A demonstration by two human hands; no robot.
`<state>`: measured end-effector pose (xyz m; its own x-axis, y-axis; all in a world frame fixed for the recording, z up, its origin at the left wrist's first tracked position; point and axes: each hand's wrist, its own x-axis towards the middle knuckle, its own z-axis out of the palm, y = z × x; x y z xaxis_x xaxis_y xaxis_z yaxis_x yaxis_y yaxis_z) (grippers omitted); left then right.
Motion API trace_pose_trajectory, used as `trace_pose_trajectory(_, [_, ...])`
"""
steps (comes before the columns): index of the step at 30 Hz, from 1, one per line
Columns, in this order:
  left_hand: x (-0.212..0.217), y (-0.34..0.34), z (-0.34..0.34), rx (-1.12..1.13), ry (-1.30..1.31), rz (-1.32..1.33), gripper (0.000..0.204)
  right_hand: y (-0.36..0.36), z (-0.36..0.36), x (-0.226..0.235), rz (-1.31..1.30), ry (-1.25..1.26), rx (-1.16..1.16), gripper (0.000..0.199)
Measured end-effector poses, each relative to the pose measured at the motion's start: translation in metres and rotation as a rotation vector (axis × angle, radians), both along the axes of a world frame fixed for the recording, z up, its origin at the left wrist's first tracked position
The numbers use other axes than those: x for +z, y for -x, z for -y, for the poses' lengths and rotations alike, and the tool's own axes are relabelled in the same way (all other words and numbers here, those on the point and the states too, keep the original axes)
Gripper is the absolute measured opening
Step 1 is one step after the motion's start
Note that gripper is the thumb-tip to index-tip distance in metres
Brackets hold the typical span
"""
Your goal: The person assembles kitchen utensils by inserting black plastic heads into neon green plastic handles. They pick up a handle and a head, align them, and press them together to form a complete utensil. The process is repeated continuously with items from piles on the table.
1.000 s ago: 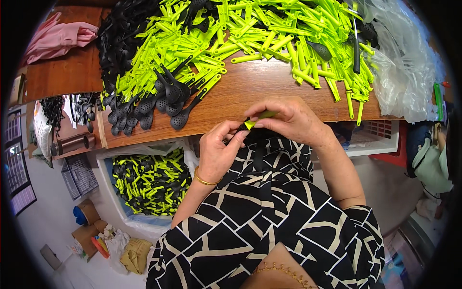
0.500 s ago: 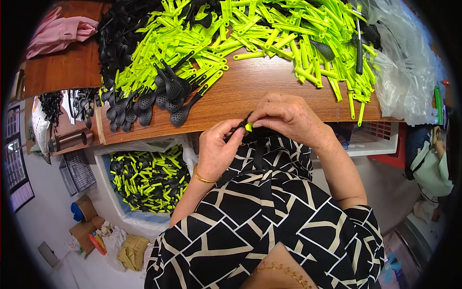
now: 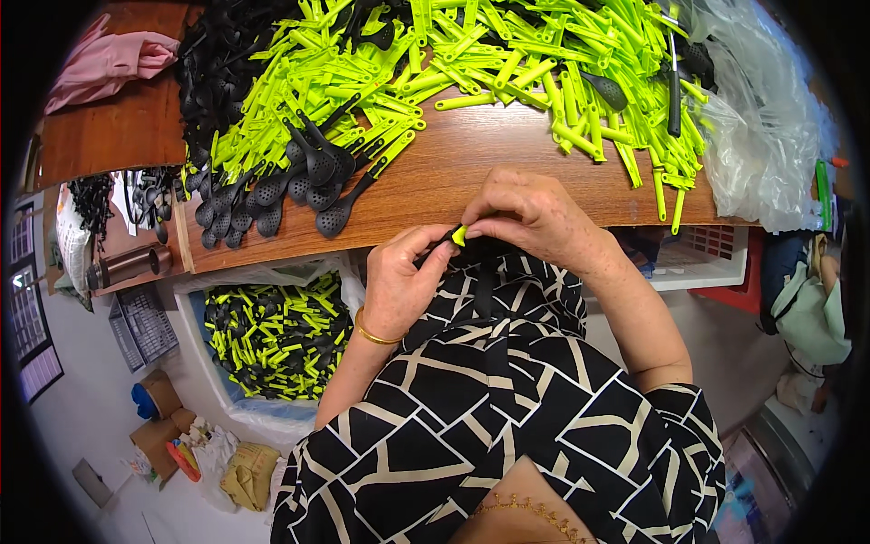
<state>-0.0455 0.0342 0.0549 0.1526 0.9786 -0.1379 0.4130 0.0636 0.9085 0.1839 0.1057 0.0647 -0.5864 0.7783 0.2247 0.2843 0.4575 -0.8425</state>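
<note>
My left hand (image 3: 401, 283) and my right hand (image 3: 527, 213) meet just below the front edge of the wooden table (image 3: 435, 181). Between their fingertips they pinch a small utensil: a lime-green handle (image 3: 459, 236) shows at the tips, and a black part runs from it under my left fingers. Most of the piece is hidden by my fingers. Just beyond my hands lies a row of black slotted spoon heads (image 3: 299, 186) and a big heap of lime-green handles (image 3: 471, 54).
A lined white bin (image 3: 272, 340) of assembled black-and-green utensils stands on the floor at the left. A clear plastic bag (image 3: 761, 136) sits at the table's right end. A pink cloth (image 3: 104, 59) lies far left, a white basket (image 3: 698, 263) under the table.
My hands have stayed at the table edge and drawn a little closer together; the green handle now shows less between my fingertips.
</note>
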Motion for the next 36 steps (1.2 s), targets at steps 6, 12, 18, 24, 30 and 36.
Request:
trace_pose_trajectory(6, [-0.004,0.009,0.000,-0.093,0.080,-0.112,0.018,0.007,0.013,-0.008,0.111,-0.051,-0.005,0.015])
trace_pose_trajectory(12, [-0.007,0.016,-0.002,-0.155,0.468,0.170,0.018,-0.002,0.008,-0.012,0.046,0.085,0.114,0.020])
trace_pose_trajectory(18, [-0.012,0.016,-0.004,-0.105,0.545,0.240,0.020,-0.004,0.008,-0.006,0.088,0.065,0.090,0.020])
trace_pose_trajectory(24, [-0.010,0.012,-0.002,-0.074,0.466,0.236,0.019,-0.007,0.009,-0.002,0.140,0.026,0.057,0.019])
trace_pose_trajectory(30, [-0.002,0.009,-0.003,-0.128,0.380,0.086,0.019,-0.003,0.010,-0.004,0.143,-0.032,0.023,0.018])
trace_pose_trajectory(36, [0.003,0.007,0.005,-0.145,0.077,-0.134,0.022,0.010,0.021,-0.009,0.262,-0.193,-0.039,0.021])
